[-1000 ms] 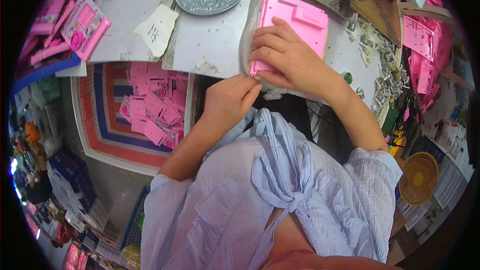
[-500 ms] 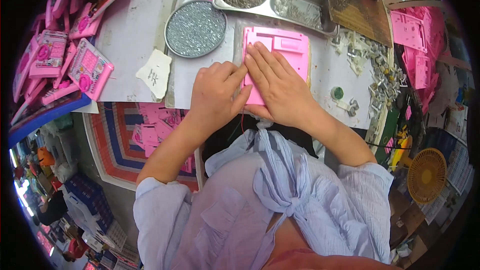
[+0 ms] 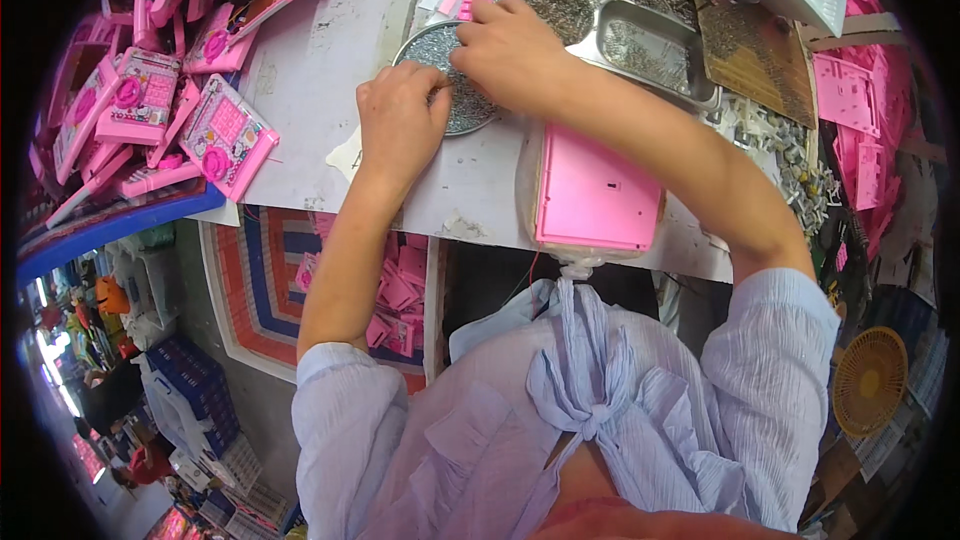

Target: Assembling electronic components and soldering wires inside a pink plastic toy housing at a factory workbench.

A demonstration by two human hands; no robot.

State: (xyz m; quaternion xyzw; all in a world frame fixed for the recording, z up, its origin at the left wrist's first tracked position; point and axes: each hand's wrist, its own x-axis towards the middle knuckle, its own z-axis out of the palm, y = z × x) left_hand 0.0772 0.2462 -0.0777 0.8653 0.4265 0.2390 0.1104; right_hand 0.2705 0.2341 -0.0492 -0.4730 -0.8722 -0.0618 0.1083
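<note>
A round metal dish (image 3: 472,118) filled with small grey metal pieces sits on the bench. Over its left side is my left hand (image 3: 400,120), fingers curled together and whatever they pinch hidden. My right hand (image 3: 515,55) reaches across the dish's right side, fingers bent. Its fingertips are close to a small pink keypad piece (image 3: 466,8), and I cannot make out what they hold. Below my right forearm lies a pink plastic housing (image 3: 595,200), flat side up, on a clear plastic-wrapped pad (image 3: 527,190). Neither hand touches the housing.
Assembled pink toys (image 3: 232,135) are heaped at left in a blue-edged tray (image 3: 170,208). A metal tray (image 3: 655,55) holds many small screws at the back. Loose metal bits (image 3: 790,165) lie at right. Pink parts (image 3: 400,290) fill a striped bin (image 3: 262,290) below.
Both hands have left the pink housing and moved forward and left to the round dish. The housing now shows a flat face where moulded features showed before. The whole view has shifted slightly.
</note>
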